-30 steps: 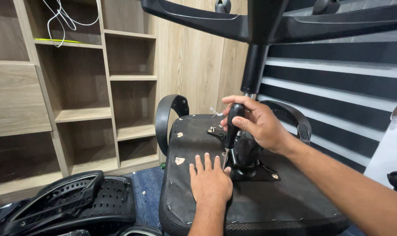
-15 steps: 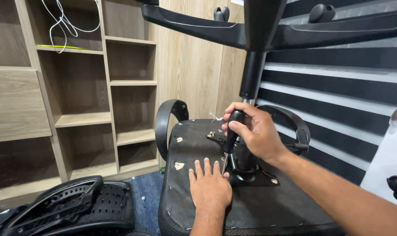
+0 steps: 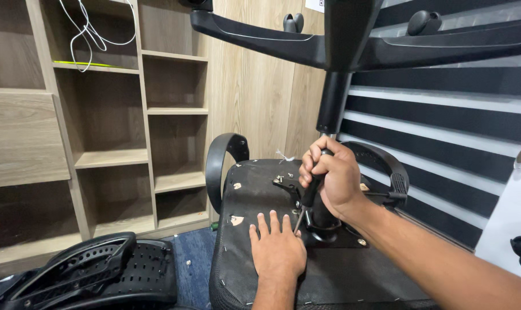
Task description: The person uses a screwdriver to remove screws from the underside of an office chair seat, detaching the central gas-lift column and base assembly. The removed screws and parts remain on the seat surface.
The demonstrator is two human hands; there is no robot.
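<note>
Black screwdriver (image 3: 310,192) on upturned chair seat (image 3: 341,275).
Right hand (image 3: 329,175) has slid up, clamped over the handle; left hand (image 3: 278,247) stays flat, open; wooden shelving (image 3: 100,155) behind.

Seat underside (image 3: 341,270): matt black cloth, rough weave, stapled at edges. Mounting plate (image 3: 346,238): dull black metal. Screwdriver (image 3: 307,198): black plastic handle, slight sheen; bright metal shaft. Armrest (image 3: 217,163): smooth, glossy black plastic. Shelves (image 3: 108,158): pale wood-grain laminate, matt. Chair back (image 3: 100,272): perforated black plastic.
</note>
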